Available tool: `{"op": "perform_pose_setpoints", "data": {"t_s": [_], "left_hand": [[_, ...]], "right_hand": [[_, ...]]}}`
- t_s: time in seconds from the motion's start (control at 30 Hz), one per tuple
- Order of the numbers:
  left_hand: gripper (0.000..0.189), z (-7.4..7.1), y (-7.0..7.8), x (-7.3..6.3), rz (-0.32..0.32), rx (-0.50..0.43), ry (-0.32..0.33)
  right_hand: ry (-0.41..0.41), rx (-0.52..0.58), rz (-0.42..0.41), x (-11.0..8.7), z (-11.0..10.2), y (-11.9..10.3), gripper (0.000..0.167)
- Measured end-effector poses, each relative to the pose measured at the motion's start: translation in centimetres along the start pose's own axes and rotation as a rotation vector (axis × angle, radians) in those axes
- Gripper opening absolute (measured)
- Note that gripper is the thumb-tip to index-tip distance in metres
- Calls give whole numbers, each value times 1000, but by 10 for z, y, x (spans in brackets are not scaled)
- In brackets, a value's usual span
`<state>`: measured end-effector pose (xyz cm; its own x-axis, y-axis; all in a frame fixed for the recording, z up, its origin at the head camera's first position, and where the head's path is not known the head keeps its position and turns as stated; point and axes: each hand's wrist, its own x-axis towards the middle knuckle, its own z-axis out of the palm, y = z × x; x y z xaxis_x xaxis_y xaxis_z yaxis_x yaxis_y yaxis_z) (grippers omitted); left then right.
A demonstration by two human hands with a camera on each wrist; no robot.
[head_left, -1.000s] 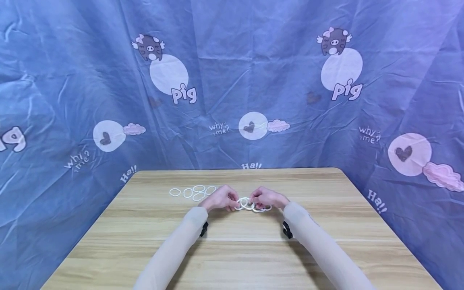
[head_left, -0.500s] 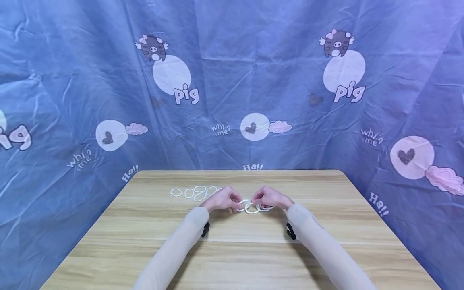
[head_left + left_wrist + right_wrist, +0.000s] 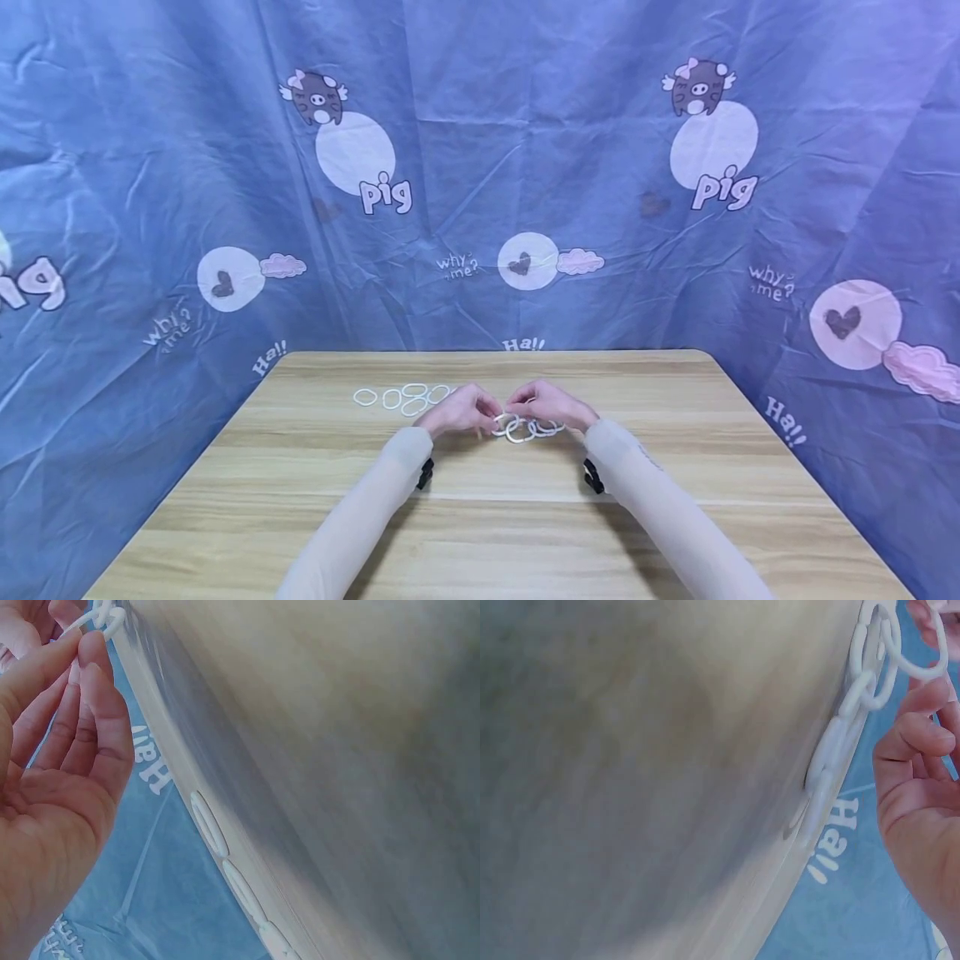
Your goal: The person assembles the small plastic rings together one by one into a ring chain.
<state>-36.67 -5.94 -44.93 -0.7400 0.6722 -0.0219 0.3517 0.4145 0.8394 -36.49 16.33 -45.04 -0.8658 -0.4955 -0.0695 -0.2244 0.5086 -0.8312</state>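
Observation:
My left hand (image 3: 459,408) pinches a white oval link (image 3: 943,641) between thumb and forefinger, over the wooden table. This link ends a short chain of white links (image 3: 519,435), several of them looped together. The fingertips of my right hand (image 3: 553,405) meet at the upper edge of the same link, close to the left hand. In the right wrist view the right thumb is mostly cut off by the frame. The chain's far end (image 3: 819,799) trails down to the tabletop below the right hand.
Several loose white links (image 3: 415,390) lie flat on the table (image 3: 480,533), left of my left hand and partly behind it. A blue curtain (image 3: 465,167) printed with pigs and words hangs behind and beside the table.
My right hand first shifts slightly right, then moves back left and up toward the left fingertips. The linked chain has slid and turned a little, while my left hand keeps its pinch.

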Motion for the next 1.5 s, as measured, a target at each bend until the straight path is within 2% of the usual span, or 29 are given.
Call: {"op": "perform_pose_setpoints", "data": {"t_s": [0.13, 0.3, 0.5, 0.77, 1.0, 1.3, 1.5], "left_hand": [[19, 1, -1, 1, -15, -26, 42], [24, 2, -2, 2, -39, -55, 78], [23, -1, -3, 1, -36, -38, 86], [24, -12, -5, -3, -23, -23, 90], [24, -22, -12, -14, -50, -30, 121], [23, -34, -21, -28, -40, -61, 144], [25, -46, -26, -38, -31, -62, 190]], "right_hand": [[-42, 1, -21, 2, 6, -3, 16], [-73, 42, -5, 1, 9, -2, 15], [-106, 70, 9, 1, 9, 0, 15], [-115, 173, 62, 2, 4, 6, 18], [-115, 243, 97, -1, 4, 7, 20], [-98, 276, 84, -3, 3, 8, 20], [-93, 272, 100, -3, 3, 8, 20]]}}
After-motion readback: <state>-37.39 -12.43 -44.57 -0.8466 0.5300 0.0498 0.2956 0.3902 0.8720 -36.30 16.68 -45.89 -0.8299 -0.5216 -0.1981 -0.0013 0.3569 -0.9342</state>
